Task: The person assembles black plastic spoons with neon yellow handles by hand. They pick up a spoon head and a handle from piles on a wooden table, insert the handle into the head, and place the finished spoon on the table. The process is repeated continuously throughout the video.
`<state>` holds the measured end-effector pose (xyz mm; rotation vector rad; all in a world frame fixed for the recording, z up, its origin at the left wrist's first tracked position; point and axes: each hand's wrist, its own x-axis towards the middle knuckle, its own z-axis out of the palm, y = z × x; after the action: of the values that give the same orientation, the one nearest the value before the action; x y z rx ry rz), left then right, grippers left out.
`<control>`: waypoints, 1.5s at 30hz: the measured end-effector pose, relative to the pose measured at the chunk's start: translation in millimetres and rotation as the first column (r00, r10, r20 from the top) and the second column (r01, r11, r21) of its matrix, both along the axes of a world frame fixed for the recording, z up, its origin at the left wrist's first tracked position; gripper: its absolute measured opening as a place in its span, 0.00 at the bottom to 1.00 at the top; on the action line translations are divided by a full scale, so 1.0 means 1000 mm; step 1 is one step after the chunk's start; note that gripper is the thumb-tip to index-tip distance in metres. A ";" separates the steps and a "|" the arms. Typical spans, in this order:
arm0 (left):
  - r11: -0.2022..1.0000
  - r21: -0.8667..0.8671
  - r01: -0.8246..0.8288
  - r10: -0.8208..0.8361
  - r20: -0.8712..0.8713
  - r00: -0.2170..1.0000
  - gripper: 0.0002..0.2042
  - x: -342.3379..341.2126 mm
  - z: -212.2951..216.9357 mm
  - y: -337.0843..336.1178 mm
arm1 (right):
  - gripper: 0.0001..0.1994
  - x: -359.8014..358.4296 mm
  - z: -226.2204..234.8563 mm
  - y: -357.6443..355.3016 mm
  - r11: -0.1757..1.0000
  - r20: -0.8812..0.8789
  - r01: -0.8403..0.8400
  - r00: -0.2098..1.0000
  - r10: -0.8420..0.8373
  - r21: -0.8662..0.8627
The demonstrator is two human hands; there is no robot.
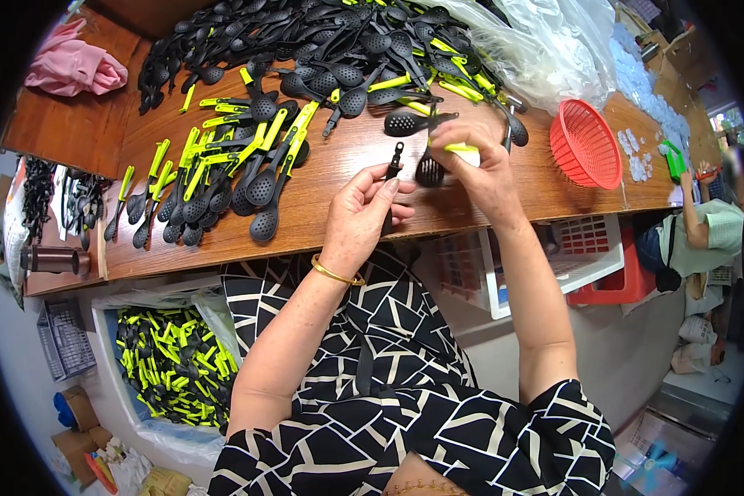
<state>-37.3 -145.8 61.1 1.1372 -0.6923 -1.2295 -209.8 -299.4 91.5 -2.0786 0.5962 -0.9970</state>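
My left hand (362, 205) is closed around a black utensil shank (396, 155), whose narrow end with small holes points up from the fingers. The rest of that utensil is mostly hidden by the hand. To its right, my right hand (489, 169) is slightly blurred, with its fingers pinched around a lime-green handle piece (461, 148). Close to these fingers lie a black slotted turner head (429, 170) and a black slotted spoon (403, 124). On the table to the left, several black perforated spoons (262, 188) with lime-green handles lie in an overlapping row.
A large heap of black utensils (322, 50) covers the back of the wooden table (339, 149). A red basket (585, 145) and clear plastic sheeting (546, 50) are at the right. Below the table's left end, a lined bin (107, 331) holds lime-green and black pieces. Another person (703, 227) is far right.
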 end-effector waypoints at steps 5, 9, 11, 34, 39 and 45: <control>1.000 0.010 0.023 -0.023 0.013 1.000 0.17 0.002 0.000 0.000 | 0.07 0.006 -0.004 0.024 0.867 0.229 -0.149 0.973 0.041 0.476; 0.999 -0.046 0.030 -0.028 0.034 0.999 0.18 -0.002 -0.008 0.001 | 0.04 0.010 -0.008 0.040 0.821 0.256 -0.187 0.965 0.052 0.540; 0.998 -0.053 0.032 -0.030 0.034 0.999 0.17 -0.002 -0.011 0.000 | 0.05 0.015 -0.030 0.036 0.784 0.288 -0.211 0.957 0.044 0.583; 0.987 -0.152 -0.045 0.079 0.229 0.970 0.15 0.020 0.013 0.016 | 0.08 0.038 0.019 0.012 0.764 0.225 -0.415 0.910 0.349 0.493; 0.991 -0.132 0.010 0.027 0.269 0.963 0.14 0.020 0.018 0.021 | 0.08 0.035 0.011 0.015 0.721 0.280 -0.404 0.914 0.293 0.563; 0.990 -0.143 -0.001 0.047 0.323 0.945 0.15 0.019 0.020 0.028 | 0.11 0.037 0.017 0.017 0.677 0.226 -0.477 0.874 0.429 0.560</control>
<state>-18.2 -117.5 81.6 1.2389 -0.9960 -0.9622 -172.4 -282.6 108.4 -1.4854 0.2694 -0.4916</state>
